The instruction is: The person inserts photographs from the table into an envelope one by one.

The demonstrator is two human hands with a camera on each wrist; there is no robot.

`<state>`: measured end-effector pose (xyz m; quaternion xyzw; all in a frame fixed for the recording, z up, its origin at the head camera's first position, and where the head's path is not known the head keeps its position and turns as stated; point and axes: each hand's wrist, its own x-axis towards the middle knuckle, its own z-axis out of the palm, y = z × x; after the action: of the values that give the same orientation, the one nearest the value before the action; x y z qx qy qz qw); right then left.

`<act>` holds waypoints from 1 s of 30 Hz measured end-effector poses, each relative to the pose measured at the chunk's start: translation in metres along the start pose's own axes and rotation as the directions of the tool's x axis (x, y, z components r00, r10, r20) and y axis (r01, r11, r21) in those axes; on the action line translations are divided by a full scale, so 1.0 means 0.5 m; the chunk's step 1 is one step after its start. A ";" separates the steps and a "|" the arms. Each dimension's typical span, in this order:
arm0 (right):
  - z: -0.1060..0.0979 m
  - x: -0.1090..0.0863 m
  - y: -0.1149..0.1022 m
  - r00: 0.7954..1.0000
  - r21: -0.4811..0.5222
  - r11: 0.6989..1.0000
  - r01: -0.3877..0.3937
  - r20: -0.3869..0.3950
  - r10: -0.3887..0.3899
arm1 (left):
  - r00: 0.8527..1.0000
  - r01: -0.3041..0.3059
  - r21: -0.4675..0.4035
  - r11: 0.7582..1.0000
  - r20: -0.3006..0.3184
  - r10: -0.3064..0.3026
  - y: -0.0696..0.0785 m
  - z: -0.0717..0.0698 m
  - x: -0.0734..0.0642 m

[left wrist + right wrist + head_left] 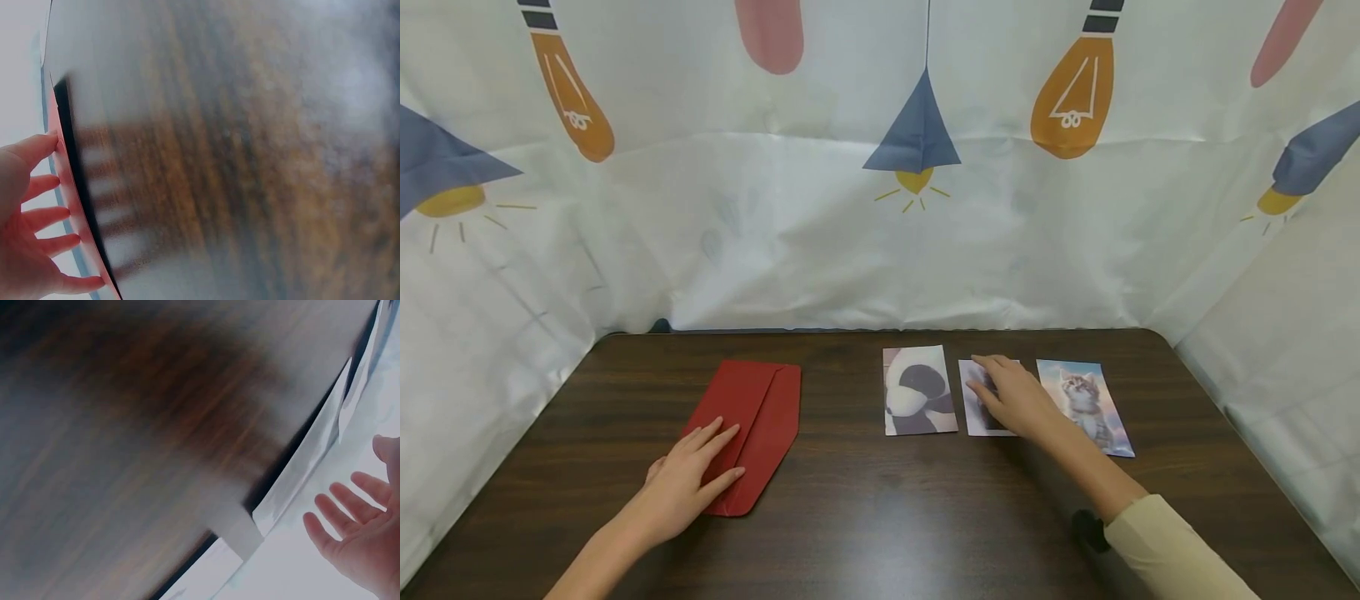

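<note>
My left hand [683, 482] rests with spread, fairly straight fingers on a red envelope [771, 425] at the left of the table. In the left wrist view its fingertips touch the envelope's red surface [74, 187]. Over the middle one of three picture cards hovers my right hand [1017, 398], fingers extended and loosely apart. That middle card [976, 421] is partly covered by the hand, so its picture is hard to make out. The right wrist view has the right hand [359, 528] apart from the cards, holding nothing.
Left of the middle card lies a card with a black-and-white plush-like figure [917, 392]. To its right is a kitten card [1084, 404], partly behind my forearm. The dark wooden table [865, 500] ends at a white curtain [820, 250] printed with lamps and bulbs.
</note>
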<state>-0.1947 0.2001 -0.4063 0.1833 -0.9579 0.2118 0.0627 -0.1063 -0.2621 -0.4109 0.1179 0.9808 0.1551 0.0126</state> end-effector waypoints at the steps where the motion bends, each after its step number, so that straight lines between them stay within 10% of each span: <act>1: 0.001 0.003 0.000 1.000 0.005 1.000 0.001 0.000 -0.001 | 1.000 -0.001 0.002 1.000 0.000 0.001 0.000 0.000 0.000; 18: 0.008 0.042 -0.007 0.999 0.041 0.999 -0.024 0.033 0.023 | 0.999 -0.044 -0.014 0.999 0.008 0.044 0.000 -0.004 -0.002; 30: 0.016 0.077 -0.015 0.998 0.080 0.996 -0.030 0.058 0.026 | 0.998 0.065 -0.025 0.998 -0.014 -0.065 -0.003 -0.003 0.006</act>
<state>-0.2277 0.1779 -0.4031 0.1782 -0.9524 0.2460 0.0247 -0.1097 -0.2635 -0.4098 0.0846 0.9822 0.1674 0.0117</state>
